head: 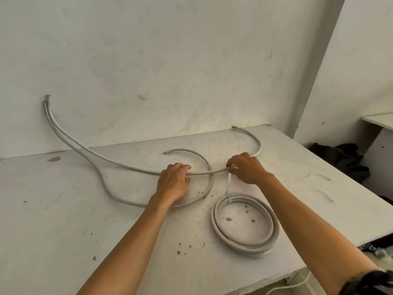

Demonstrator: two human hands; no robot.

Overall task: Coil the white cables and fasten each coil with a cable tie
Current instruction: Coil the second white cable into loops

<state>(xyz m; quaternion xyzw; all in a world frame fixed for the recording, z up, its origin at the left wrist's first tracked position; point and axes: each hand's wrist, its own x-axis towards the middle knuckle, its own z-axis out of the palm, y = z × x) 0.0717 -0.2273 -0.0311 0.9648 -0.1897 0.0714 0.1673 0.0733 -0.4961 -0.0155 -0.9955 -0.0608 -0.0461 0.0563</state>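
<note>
Two white cables come out of the wall at the upper left. The longer cable runs across the white table and curves to its far end at the back right. My left hand and my right hand both grip it, about a hand's width apart. The other cable lies under it in one loose loop. In front of my right hand lies a finished coil, bound by a cable tie whose tail sticks up toward my right hand.
The table's right edge drops off near my right forearm. Dark cloth lies on the floor beyond it, next to a second white table. Small bits of debris dot the table surface near the coil.
</note>
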